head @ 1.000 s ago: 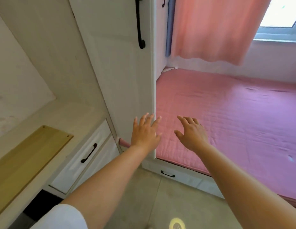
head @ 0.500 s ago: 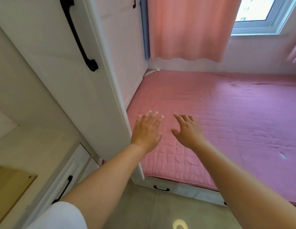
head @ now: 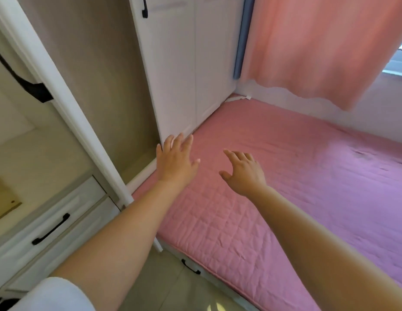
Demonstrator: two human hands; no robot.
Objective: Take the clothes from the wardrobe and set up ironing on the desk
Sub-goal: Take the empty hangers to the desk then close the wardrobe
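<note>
Wardrobe (head: 110,90) stands open just beyond my left hand (head: 175,162); my right hand (head: 242,173) hangs beside it, both spread, holding nothing.

— What carries things here?
— A bed (head: 296,187), filling the frame from centre out to 3 o'clock, covered by a pink quilted sheet (head: 218,232).
— Anything lying on it?
— Only a white strip (head: 239,98) at its far corner, toward 12 o'clock. There are creases at 3 o'clock.
— And below?
— A tiled floor (head: 173,288) at 6 o'clock. The bed base has a drawer (head: 191,267) with a black handle.
— To the left?
— At 9 o'clock a pale desk (head: 38,158) carries a wooden board (head: 4,203).
</note>
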